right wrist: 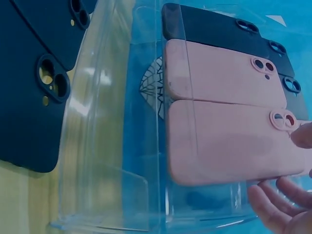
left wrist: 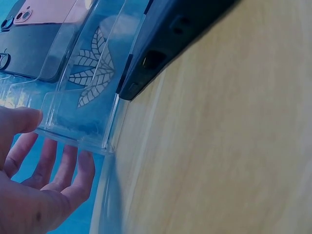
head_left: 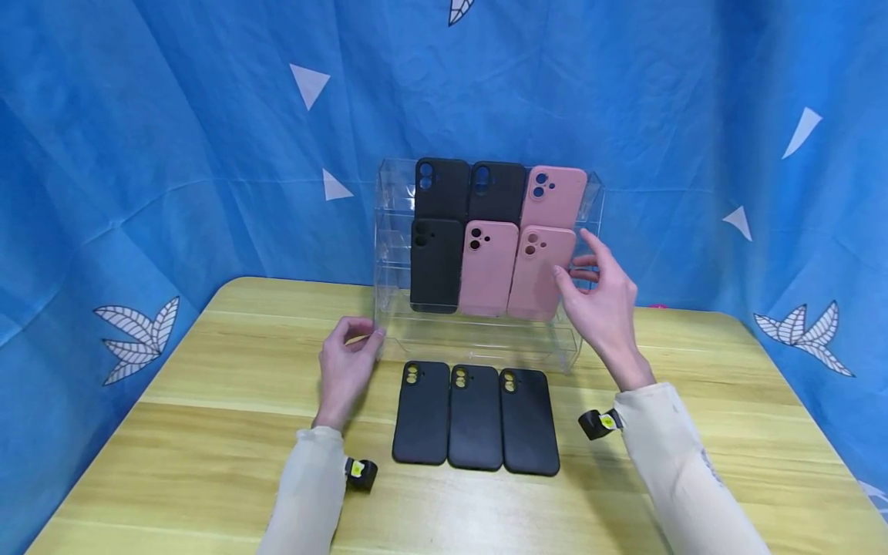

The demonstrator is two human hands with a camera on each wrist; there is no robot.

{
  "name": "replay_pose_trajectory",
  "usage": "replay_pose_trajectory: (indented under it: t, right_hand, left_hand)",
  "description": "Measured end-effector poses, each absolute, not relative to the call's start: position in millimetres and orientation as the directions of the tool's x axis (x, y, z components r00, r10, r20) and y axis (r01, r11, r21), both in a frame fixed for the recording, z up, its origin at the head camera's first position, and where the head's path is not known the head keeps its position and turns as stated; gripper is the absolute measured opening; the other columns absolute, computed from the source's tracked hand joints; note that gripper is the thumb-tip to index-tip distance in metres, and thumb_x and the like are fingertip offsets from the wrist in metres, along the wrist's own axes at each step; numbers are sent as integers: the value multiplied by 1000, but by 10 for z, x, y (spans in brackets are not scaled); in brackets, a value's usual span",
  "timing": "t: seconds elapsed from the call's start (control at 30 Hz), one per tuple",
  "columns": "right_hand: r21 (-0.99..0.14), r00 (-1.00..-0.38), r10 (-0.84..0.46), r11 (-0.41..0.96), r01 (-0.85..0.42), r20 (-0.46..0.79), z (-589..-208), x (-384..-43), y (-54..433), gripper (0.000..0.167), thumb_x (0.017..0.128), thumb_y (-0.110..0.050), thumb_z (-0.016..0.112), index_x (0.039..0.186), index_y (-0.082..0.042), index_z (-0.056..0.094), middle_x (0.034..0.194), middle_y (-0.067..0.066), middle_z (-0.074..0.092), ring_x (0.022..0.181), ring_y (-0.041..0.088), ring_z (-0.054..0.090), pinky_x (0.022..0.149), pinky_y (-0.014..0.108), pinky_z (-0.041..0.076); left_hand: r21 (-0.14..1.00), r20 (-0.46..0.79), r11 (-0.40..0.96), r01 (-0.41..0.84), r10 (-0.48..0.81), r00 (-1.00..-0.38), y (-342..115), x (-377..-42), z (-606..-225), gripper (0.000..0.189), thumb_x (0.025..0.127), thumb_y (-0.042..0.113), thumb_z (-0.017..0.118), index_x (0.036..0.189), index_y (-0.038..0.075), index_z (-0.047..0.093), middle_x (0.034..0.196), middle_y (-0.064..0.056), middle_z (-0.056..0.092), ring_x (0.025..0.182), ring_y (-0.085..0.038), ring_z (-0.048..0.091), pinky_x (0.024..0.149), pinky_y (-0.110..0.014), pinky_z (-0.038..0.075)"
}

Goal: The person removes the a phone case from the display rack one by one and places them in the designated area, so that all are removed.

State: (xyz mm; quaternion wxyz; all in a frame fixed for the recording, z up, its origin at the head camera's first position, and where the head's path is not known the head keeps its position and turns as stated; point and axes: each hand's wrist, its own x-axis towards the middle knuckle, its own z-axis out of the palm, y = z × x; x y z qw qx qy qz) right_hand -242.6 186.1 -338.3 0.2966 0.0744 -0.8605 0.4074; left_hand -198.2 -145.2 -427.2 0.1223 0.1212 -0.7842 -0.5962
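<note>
Right hand (head_left: 600,301): fingers loosely spread, thumb tip at the right edge of a pink case (head_left: 536,281); no closed grip seen. Case matte, corners rounded, two large round camera holes stacked beside smaller ones; it leaned upright, lower row, far right of a clear rack (head_left: 451,335). Left hand (head_left: 347,362): fingers relaxed, slightly bent, tips at the rack's left side, grasping nothing. Rack also bore two pink and three black cases. Three black cases (head_left: 475,420) lay side by side on the bench (head_left: 215,370).
</note>
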Motion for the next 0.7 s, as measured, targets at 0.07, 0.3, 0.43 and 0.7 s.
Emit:
replay_pose_trajectory:
  t: [0.07, 0.3, 0.43, 0.7]
  right_hand:
    - [-645, -814, 106, 672, -365, 571, -3366, -2432, 1845, 59, 97, -19, 68, 152, -15, 48, 111, 22, 67, 99, 42, 73, 85, 56, 61]
    - [-624, -818, 110, 705, -336, 565, -3331, -2464, 1785, 55, 97, -16, 67, 149, -13, 53, 104, 23, 61, 95, 42, 71, 87, 54, 59]
    - [-626, -808, 123, 702, -339, 576, -3335, -2470, 1768, 52, 95, -15, 68, 145, -10, 55, 105, 24, 59, 94, 43, 70, 88, 55, 58]
    - [-682, -823, 123, 634, -365, 555, -3367, -2460, 1773, 52, 96, -16, 67, 145, -12, 50, 117, 24, 64, 101, 41, 70, 89, 56, 60]
  left_hand:
    - [964, 48, 261, -44, -335, -941, -1452, -1982, -4277, 27, 94, 23, 72, 116, 7, 65, 122, -13, 67, 114, -32, 68, 101, -43, 57]
    - [964, 55, 262, -37, -337, -940, -1453, -1981, -4277, 27, 94, 23, 73, 115, 8, 66, 121, -13, 67, 112, -33, 69, 100, -43, 57]
    - [965, 52, 260, -40, -336, -940, -1456, -1981, -4275, 26, 94, 23, 73, 115, 8, 66, 121, -13, 67, 112, -33, 69, 99, -44, 58]
    - [965, 65, 259, -26, -339, -939, -1460, -1991, -4282, 26, 94, 23, 73, 114, 7, 66, 120, -14, 67, 111, -33, 68, 100, -43, 57]
